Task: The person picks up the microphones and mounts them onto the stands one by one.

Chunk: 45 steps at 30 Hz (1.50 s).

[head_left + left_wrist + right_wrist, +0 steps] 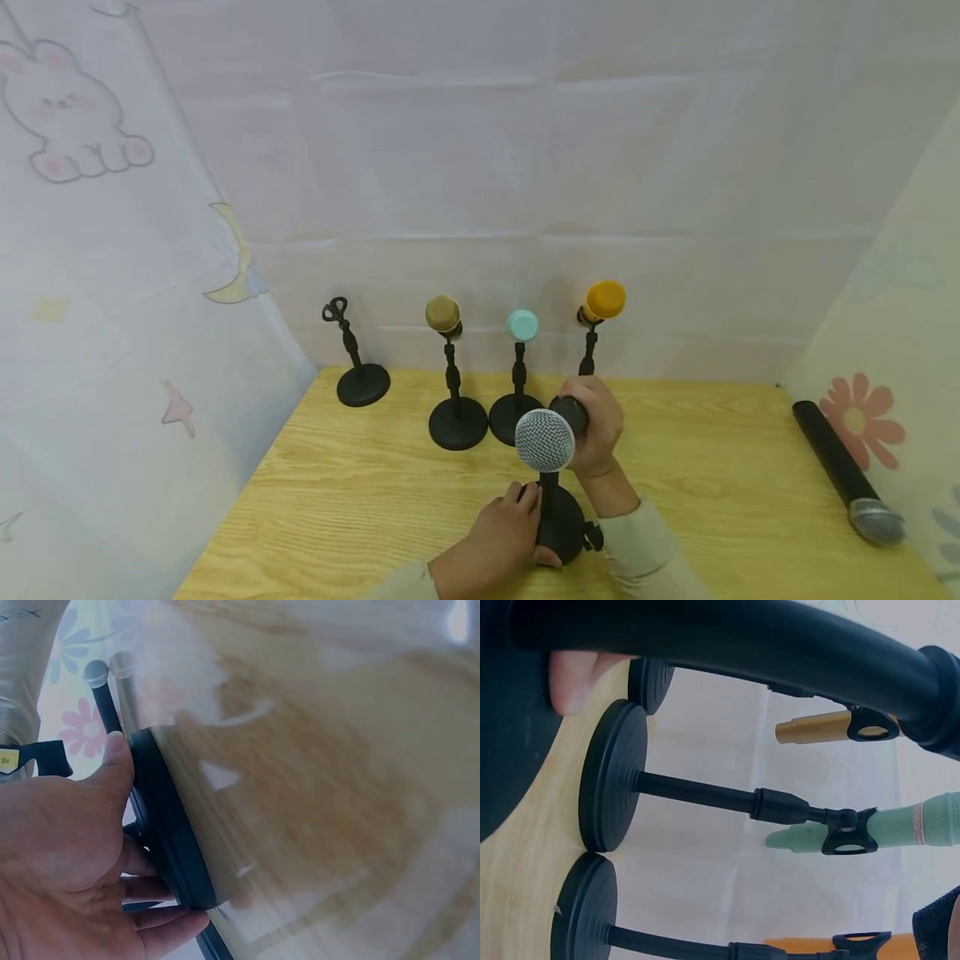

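My left hand [501,535] pinches the rim of a round black microphone stand base [169,817], thumb on one side and fingers on the other. Above that base sits a silver mesh microphone head [545,440]. Just behind it, my right hand [597,423] curls round a dark rounded part of the microphone [568,413]; whether this belongs to the same microphone, I cannot tell. The stand's black pole [727,637] crosses the top of the right wrist view, with left fingertips [571,682] beside the base.
Behind stand a gold microphone [443,313], a mint one [522,325] and an orange one [604,299], each on a black stand. An unloaded stand [363,385] is at the back left. A black microphone with a silver head [840,454] lies along the table's right edge.
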Each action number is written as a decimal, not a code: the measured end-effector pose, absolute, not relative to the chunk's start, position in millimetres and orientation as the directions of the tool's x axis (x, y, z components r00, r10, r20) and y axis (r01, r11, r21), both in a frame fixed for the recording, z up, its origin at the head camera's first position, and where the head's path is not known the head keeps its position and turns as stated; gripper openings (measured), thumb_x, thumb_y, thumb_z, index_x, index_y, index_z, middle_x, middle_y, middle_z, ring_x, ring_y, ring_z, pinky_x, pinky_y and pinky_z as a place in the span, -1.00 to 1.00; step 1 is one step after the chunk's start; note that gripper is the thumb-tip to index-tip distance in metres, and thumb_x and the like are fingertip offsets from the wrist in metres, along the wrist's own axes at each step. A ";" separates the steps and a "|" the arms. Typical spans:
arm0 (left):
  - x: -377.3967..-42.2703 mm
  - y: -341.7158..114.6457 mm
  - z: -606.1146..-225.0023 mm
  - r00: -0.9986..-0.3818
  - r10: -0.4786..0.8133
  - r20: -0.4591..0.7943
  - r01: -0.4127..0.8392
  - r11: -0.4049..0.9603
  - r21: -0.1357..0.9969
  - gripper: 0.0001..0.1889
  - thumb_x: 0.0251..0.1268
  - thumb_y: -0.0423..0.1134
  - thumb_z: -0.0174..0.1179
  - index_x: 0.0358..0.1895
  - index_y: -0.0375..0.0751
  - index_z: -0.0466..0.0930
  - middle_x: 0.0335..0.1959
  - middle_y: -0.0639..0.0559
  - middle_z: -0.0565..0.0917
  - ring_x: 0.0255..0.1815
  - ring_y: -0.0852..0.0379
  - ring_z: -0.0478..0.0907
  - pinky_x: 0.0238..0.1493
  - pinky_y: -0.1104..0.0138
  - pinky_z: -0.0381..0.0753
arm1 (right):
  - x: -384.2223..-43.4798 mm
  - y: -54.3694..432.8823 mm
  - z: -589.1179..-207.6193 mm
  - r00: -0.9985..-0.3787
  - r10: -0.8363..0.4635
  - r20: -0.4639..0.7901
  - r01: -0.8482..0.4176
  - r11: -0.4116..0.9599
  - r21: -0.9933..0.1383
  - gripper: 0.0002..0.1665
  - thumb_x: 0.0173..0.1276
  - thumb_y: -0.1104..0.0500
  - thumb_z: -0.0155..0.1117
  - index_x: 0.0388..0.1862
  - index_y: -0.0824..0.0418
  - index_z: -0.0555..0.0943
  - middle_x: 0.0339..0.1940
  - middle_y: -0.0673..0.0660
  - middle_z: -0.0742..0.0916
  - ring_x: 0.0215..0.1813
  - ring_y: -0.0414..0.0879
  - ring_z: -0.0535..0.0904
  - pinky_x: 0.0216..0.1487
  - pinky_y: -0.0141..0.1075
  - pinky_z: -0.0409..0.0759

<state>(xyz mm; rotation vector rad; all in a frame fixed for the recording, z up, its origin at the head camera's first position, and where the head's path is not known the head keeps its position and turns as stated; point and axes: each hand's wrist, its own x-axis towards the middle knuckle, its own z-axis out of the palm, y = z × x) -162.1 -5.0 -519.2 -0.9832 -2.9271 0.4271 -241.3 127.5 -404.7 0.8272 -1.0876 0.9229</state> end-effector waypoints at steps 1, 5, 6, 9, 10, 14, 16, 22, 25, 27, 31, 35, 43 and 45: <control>-162.0 -5.1 -519.2 -0.800 0.596 -0.065 0.590 0.764 -0.261 -0.02 0.14 0.65 -0.12 0.43 0.02 0.48 0.38 0.16 0.42 0.27 0.20 0.39 -0.10 0.51 0.61 | -241.2 127.5 -404.6 0.198 0.199 0.960 -0.910 0.402 0.104 -0.47 0.31 -0.02 0.26 -0.49 0.50 0.56 -0.64 0.33 0.59 -0.63 0.10 0.46 -0.50 -0.13 0.48; -161.9 -5.2 -520.0 -0.795 0.603 -0.069 0.599 0.760 -0.252 -0.03 0.13 0.64 -0.11 0.39 0.00 0.53 0.38 0.15 0.42 0.28 0.19 0.39 -0.10 0.49 0.62 | -241.8 129.8 -407.4 0.179 0.156 0.971 -0.898 0.428 0.097 -0.43 0.24 -0.09 0.27 -0.48 0.47 0.56 -0.64 0.29 0.59 -0.65 0.05 0.44 -0.57 -0.13 0.47; -162.2 -4.9 -520.7 -0.795 0.602 -0.077 0.600 0.761 -0.248 -0.04 0.13 0.64 -0.11 0.38 0.00 0.53 0.39 0.16 0.41 0.29 0.20 0.38 -0.10 0.49 0.62 | -242.2 130.6 -408.3 0.172 0.143 0.975 -0.897 0.432 0.095 -0.44 0.23 -0.08 0.27 -0.47 0.47 0.56 -0.63 0.27 0.59 -0.64 0.04 0.44 -0.57 -0.14 0.47; -163.1 -3.6 -522.7 -0.797 0.596 -0.097 0.600 0.766 -0.231 -0.04 0.14 0.64 -0.12 0.38 0.02 0.54 0.41 0.18 0.39 0.31 0.20 0.37 -0.07 0.49 0.62 | -243.4 133.0 -410.9 0.151 0.111 0.982 -0.897 0.432 0.089 -0.43 0.20 -0.09 0.27 -0.46 0.48 0.55 -0.61 0.26 0.60 -0.64 0.02 0.43 -0.58 -0.14 0.47; -163.2 -3.1 -523.2 -0.798 0.594 -0.100 0.600 0.767 -0.226 -0.04 0.13 0.64 -0.12 0.38 0.02 0.54 0.41 0.19 0.39 0.31 0.21 0.36 -0.07 0.49 0.61 | -243.7 133.7 -411.4 0.148 0.108 0.983 -0.900 0.426 0.088 -0.43 0.20 -0.09 0.27 -0.45 0.48 0.55 -0.61 0.26 0.60 -0.64 0.01 0.43 -0.59 -0.14 0.47; -162.5 -2.5 -524.4 -0.798 0.596 -0.091 0.599 0.768 -0.227 -0.05 0.13 0.64 -0.10 0.37 0.02 0.55 0.39 0.18 0.41 0.31 0.20 0.37 -0.08 0.49 0.61 | -243.7 133.4 -410.8 0.162 0.125 0.979 -0.911 0.399 0.100 -0.42 0.20 -0.10 0.27 -0.47 0.49 0.54 -0.63 0.27 0.59 -0.64 0.02 0.44 -0.58 -0.15 0.47; -161.6 -2.8 -524.0 -0.798 0.598 -0.081 0.598 0.766 -0.237 -0.05 0.12 0.65 -0.10 0.35 0.03 0.57 0.39 0.18 0.41 0.31 0.20 0.37 -0.08 0.49 0.61 | -243.9 132.5 -410.0 0.171 0.138 0.976 -0.916 0.386 0.106 -0.42 0.22 -0.09 0.27 -0.48 0.49 0.54 -0.64 0.27 0.59 -0.64 0.04 0.45 -0.57 -0.14 0.47; -162.6 -3.8 -523.3 -0.803 0.592 -0.068 0.588 0.770 -0.248 -0.05 0.11 0.65 -0.10 0.34 0.03 0.58 0.39 0.17 0.41 0.31 0.19 0.37 -0.05 0.47 0.61 | -245.5 129.0 -408.5 0.193 0.152 0.969 -0.908 0.403 0.117 -0.44 0.21 -0.08 0.27 -0.50 0.47 0.55 -0.65 0.27 0.59 -0.66 0.03 0.43 -0.60 -0.14 0.45; -163.0 -4.2 -521.7 -0.807 0.586 -0.076 0.584 0.774 -0.243 -0.05 0.11 0.65 -0.10 0.35 0.03 0.57 0.41 0.17 0.40 0.32 0.18 0.37 -0.04 0.47 0.62 | -246.2 127.8 -408.9 0.200 0.148 0.968 -0.892 0.435 0.118 -0.47 0.21 -0.08 0.27 -0.51 0.44 0.55 -0.66 0.25 0.59 -0.68 0.01 0.41 -0.64 -0.15 0.43; -163.0 -4.3 -519.9 -0.809 0.582 -0.082 0.583 0.778 -0.236 -0.05 0.11 0.65 -0.09 0.35 0.03 0.57 0.41 0.17 0.40 0.32 0.18 0.36 -0.03 0.46 0.62 | -245.8 127.7 -408.9 0.196 0.143 0.970 -0.883 0.456 0.111 -0.48 0.22 -0.07 0.25 -0.52 0.43 0.55 -0.66 0.24 0.59 -0.69 0.00 0.40 -0.66 -0.15 0.42; -163.0 -4.8 -518.0 -0.809 0.581 -0.086 0.584 0.781 -0.221 -0.05 0.12 0.64 -0.08 0.35 0.01 0.57 0.41 0.17 0.40 0.32 0.18 0.37 -0.03 0.45 0.62 | -246.3 129.4 -411.7 0.159 0.109 0.981 -0.874 0.477 0.089 -0.48 0.22 -0.08 0.23 -0.52 0.42 0.57 -0.65 0.24 0.60 -0.70 0.01 0.42 -0.67 -0.10 0.45; -163.1 -5.9 -519.0 -0.803 0.589 -0.087 0.593 0.778 -0.210 -0.06 0.13 0.63 -0.07 0.34 0.00 0.58 0.41 0.15 0.41 0.32 0.17 0.37 -0.03 0.46 0.62 | -250.0 131.8 -417.1 0.103 0.060 0.993 -0.886 0.458 0.065 -0.43 0.21 -0.13 0.26 -0.49 0.42 0.58 -0.61 0.23 0.63 -0.67 0.02 0.47 -0.62 -0.09 0.51; -161.5 -6.1 -518.1 -0.798 0.600 -0.059 0.596 0.770 -0.226 -0.08 0.12 0.64 -0.07 0.31 0.02 0.61 0.37 0.18 0.41 0.27 0.21 0.36 -0.11 0.50 0.59 | -256.0 134.8 -421.3 0.031 -0.016 0.999 -0.944 0.328 0.035 -0.42 0.22 -0.14 0.26 -0.43 0.44 0.60 -0.57 0.20 0.65 -0.63 -0.02 0.52 -0.59 -0.17 0.54; -160.8 -5.9 -517.6 -0.794 0.606 -0.050 0.600 0.766 -0.230 -0.08 0.12 0.64 -0.06 0.29 0.01 0.62 0.36 0.18 0.40 0.26 0.21 0.36 -0.13 0.51 0.59 | -256.9 135.6 -421.7 0.026 -0.023 0.999 -0.954 0.298 0.031 -0.40 0.22 -0.14 0.25 -0.40 0.46 0.60 -0.55 0.22 0.65 -0.63 -0.02 0.53 -0.59 -0.17 0.55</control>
